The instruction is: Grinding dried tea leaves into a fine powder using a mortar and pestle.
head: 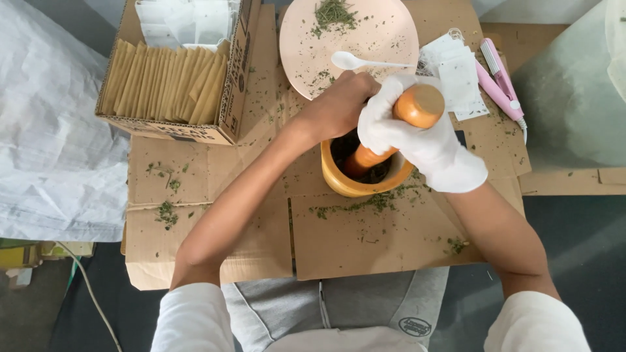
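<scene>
A wooden mortar (365,179) sits near the middle of the view on flattened cardboard (365,241). The right hand (417,133), in a white glove, is clenched around the upper shaft of a wooden pestle (404,124), which leans with its lower end down inside the bowl. The bare left hand (339,104) rests at the mortar's 11 o'clock rim with its fingers curled over the edge; whether they grip the rim or only steady it I cannot tell.

At 12 o'clock from the mortar lies a pale pink plate (385,36) strewn with dried green herb, a white plastic spoon (365,62) resting across its near edge. At 2 o'clock are small white sachets (456,75) and, beyond them, a pink handheld sealer (499,81). At 10 o'clock stands an open cardboard box (176,78) packed with upright tan envelopes, white packets behind them. Loose herb crumbs (166,212) are scattered over the cardboard at 6 and 9 o'clock.

The cardboard lies on a dark floor, with white woven sacking (52,130) at far left and a pale bag (574,98) at far right. A thin cable (88,287) trails at 8 o'clock.

The mortar's contents are dark and mostly covered by the hands. The plate's top and the box are cut off by the frame.
</scene>
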